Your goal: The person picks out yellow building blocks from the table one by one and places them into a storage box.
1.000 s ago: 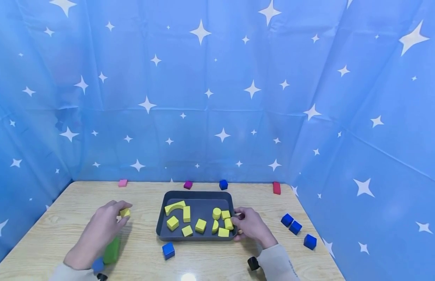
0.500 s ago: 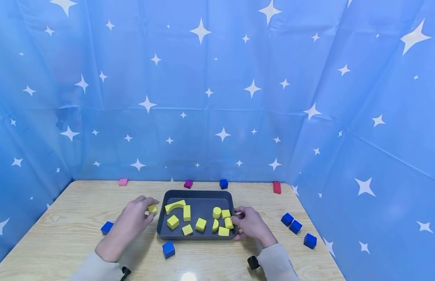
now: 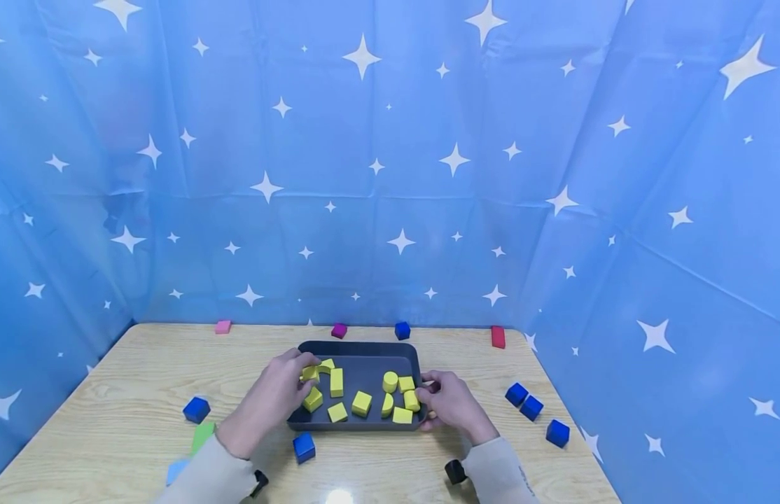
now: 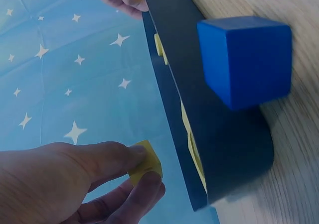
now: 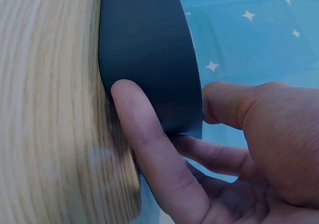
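Note:
My left hand [image 3: 270, 393] is over the left end of the dark tray [image 3: 357, 347] and pinches a small yellow block [image 4: 154, 160] between thumb and fingers. In the left wrist view that block is held above the tray's rim. Several yellow blocks lie in the tray, among them a cylinder [image 3: 390, 381], an upright-looking rectangular block [image 3: 336, 383] and an arch [image 3: 327, 365] partly behind the left fingers. My right hand [image 3: 454, 407] grips the tray's right wall, its thumb at the rim and its other fingers along the outside, as the right wrist view shows.
Blue cubes lie around the tray: one in front [image 3: 304, 448], one left [image 3: 197, 410], several right [image 3: 557, 433], one behind [image 3: 402, 330]. Pink [image 3: 223, 327], magenta [image 3: 339, 330] and red [image 3: 498, 337] blocks line the back edge. A green block [image 3: 203, 435] is partly behind the left forearm.
My left hand has moved right with the yellow block, from the table's left side to over the tray. The right hand and the tray have stayed in place.

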Demonstrator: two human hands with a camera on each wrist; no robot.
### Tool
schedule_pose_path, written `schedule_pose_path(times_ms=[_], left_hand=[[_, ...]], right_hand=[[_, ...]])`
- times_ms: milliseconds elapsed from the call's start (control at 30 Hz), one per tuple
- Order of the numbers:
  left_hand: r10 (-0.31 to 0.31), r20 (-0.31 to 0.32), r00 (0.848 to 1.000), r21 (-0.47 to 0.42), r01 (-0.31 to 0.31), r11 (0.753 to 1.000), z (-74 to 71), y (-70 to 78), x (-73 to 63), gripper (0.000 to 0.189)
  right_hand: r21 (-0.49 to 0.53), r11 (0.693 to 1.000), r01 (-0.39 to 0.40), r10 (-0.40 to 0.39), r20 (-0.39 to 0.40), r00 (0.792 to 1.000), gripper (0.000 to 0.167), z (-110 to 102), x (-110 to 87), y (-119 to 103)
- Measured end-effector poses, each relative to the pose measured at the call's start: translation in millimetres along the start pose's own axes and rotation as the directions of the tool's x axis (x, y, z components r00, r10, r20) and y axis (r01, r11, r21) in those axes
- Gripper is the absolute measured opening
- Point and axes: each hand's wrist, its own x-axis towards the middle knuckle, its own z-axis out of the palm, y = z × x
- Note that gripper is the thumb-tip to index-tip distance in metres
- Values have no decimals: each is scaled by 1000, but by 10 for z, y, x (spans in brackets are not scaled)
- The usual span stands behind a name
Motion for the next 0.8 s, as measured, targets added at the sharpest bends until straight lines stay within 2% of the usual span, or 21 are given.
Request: schedule_pose_path(times_ms=[233, 567, 800], left_hand=[[15, 19, 1000, -8, -15, 1000, 109, 115, 60, 29], [97, 1, 995, -6, -97, 995, 219, 239, 144, 24], [93, 16, 996, 0, -93, 996, 281, 302, 192, 27]], right_hand=[[5, 1000, -5, 5, 0, 1000, 52, 4, -3, 1], [9, 1000, -9, 9, -11, 1000, 49, 7, -13, -29], [1, 1000, 5, -5, 6, 1000, 50, -3, 1, -1]])
